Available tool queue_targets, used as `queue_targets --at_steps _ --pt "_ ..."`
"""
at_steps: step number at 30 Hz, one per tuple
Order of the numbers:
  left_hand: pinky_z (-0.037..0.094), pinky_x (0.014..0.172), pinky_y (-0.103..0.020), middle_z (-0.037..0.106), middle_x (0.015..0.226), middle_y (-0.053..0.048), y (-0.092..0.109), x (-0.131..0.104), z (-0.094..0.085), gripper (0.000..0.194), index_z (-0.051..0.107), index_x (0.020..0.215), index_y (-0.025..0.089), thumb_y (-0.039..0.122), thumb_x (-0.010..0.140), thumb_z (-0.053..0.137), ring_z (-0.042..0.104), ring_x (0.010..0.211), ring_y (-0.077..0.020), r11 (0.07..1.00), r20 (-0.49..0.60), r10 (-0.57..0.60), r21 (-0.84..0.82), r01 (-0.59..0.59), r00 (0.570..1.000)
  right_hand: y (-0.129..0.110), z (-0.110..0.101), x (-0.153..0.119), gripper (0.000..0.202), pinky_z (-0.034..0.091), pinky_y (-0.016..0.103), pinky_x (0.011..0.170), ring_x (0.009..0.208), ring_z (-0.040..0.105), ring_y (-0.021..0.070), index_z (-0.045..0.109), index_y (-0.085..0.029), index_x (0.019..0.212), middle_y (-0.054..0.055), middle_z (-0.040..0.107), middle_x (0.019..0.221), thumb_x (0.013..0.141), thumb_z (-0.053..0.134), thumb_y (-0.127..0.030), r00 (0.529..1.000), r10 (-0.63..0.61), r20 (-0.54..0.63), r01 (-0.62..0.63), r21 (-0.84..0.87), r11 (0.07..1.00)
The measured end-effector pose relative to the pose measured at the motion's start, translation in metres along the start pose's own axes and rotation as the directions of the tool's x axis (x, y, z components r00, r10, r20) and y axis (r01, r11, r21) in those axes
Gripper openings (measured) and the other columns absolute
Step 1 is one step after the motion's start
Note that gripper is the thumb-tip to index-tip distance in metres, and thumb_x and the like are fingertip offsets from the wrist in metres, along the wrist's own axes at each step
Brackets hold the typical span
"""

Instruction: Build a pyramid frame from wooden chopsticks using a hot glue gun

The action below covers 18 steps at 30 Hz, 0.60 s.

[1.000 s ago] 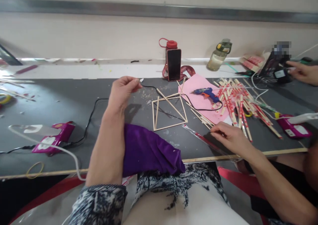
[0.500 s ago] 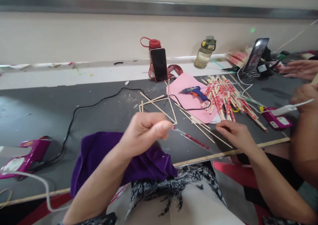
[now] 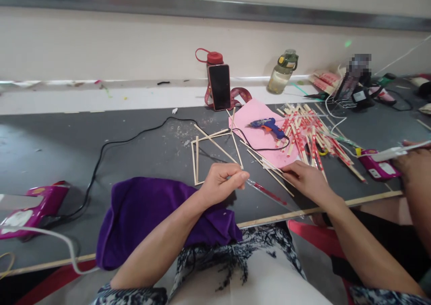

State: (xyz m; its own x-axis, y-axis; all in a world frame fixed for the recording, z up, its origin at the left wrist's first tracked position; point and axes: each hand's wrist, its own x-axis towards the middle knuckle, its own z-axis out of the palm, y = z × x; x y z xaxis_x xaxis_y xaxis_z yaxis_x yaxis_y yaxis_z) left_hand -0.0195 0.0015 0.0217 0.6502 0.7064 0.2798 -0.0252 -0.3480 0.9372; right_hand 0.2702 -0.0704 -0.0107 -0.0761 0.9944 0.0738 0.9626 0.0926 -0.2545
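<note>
My left hand is closed above the table's front part, pinching one end of a clear plastic wrapper with red print that trails to the right. Several bare wooden chopsticks lie side by side past it. My right hand rests over their right ends, thumb and fingers drawn together; the fingers hide whether they grip one. Behind my left hand stands a frame of joined chopsticks, with a few sticks upright. A blue glue gun lies on a pink sheet.
Several wrapped chopsticks are heaped right of the sheet. A purple cloth covers the front left edge. A phone leans on a red bottle. A black cord crosses the table. Another person's arm is at right.
My left hand has moved right and down, still with the wrapper. My right hand has moved left onto the loose chopsticks. The other person's hands have shifted at the right.
</note>
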Motion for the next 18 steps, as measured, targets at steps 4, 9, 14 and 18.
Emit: queue_targets --at_steps 4,9,14,18 --pt "0.039 0.056 -0.020 0.060 0.057 -0.003 0.000 -0.001 0.004 0.039 0.059 0.058 0.013 0.037 0.088 0.051 0.052 0.054 -0.0081 0.998 0.053 0.029 0.054 -0.032 0.998 -0.006 0.007 0.005 0.021 0.036 0.025 0.052 0.076 0.063 0.0168 0.066 -0.022 0.094 0.005 0.067 0.091 0.087 0.047 -0.028 1.000 0.015 -0.014 -0.017 -0.185 0.983" --pt "0.036 0.055 -0.019 0.057 0.055 -0.001 0.000 -0.001 0.006 0.038 0.059 0.058 0.013 0.035 0.088 0.051 0.050 0.053 -0.0069 0.990 0.103 0.051 0.123 -0.064 0.993 0.007 -0.009 -0.016 0.027 0.044 0.026 0.061 0.075 0.063 0.0162 0.063 -0.021 0.107 0.004 0.066 0.089 0.086 0.048 -0.029 0.999 0.044 -0.028 -0.045 -0.029 0.999" --pt "0.035 0.054 -0.019 0.056 0.056 -0.001 0.003 0.000 0.006 0.039 0.058 0.058 0.013 0.035 0.089 0.050 0.048 0.053 -0.0067 0.987 0.136 0.046 0.147 -0.066 0.990 0.025 -0.024 -0.053 0.023 0.049 0.028 0.068 0.082 0.064 0.0168 0.066 -0.023 0.096 0.004 0.066 0.092 0.087 0.046 -0.031 0.996 0.043 0.076 -0.047 0.051 0.998" --pt "0.035 0.054 -0.019 0.055 0.056 -0.001 0.003 0.000 0.008 0.038 0.059 0.059 0.013 0.035 0.089 0.050 0.048 0.054 -0.0068 0.987 0.152 0.042 0.148 -0.065 0.987 0.026 -0.020 -0.070 0.020 0.048 0.028 0.063 0.076 0.065 0.0167 0.064 -0.024 0.090 0.003 0.066 0.091 0.087 0.048 -0.035 0.990 0.107 0.094 -0.110 0.023 0.994"
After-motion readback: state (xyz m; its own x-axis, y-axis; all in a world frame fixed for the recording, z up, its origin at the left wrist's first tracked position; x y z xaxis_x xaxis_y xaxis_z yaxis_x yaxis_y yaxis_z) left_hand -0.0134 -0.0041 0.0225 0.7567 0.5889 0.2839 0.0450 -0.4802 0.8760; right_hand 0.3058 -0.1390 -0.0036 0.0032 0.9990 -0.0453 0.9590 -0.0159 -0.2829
